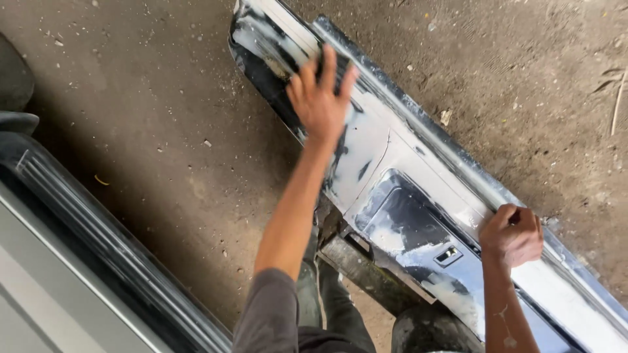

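A long dark blue car bumper [418, 216] smeared with white filler lies slanted across the ground, from top centre to bottom right. My left hand [319, 98] presses flat on its upper end, fingers spread. A small tan edge shows by the thumb; I cannot tell whether a sheet lies under the palm. My right hand [511, 234] is closed in a fist around the bumper's far rim, lower down. A small rectangular slot [448, 255] sits in the dark recessed panel just left of that hand.
Bare dirt floor [163, 131] with small debris surrounds the bumper. A grey vehicle body with a dark sill [85, 242] runs along the lower left. A dark tyre [13, 82] is at the far left. My trouser legs [327, 307] and a dark block [366, 271] are under the bumper.
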